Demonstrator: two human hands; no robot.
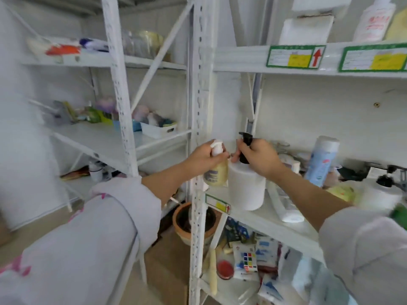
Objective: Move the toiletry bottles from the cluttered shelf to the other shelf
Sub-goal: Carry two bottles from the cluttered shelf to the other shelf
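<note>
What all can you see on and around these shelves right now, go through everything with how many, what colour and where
yellow pump bottle: one, pale yellow with white pump, held at the right shelf's front corner
white pump bottle: one, white with black pump, front of the right shelf
blue spray can: one, light blue, upright further right
white tube: one, lying behind the white pump bottle
shelf labels: two, green-edged with yellow, upper beam
flower pot: one, terracotta, on the floor
puzzle cube: one, multicoloured, bottom shelf
white tray: one, left shelf
hands: left hand grips the yellow pump bottle; right hand grips the black pump
</note>
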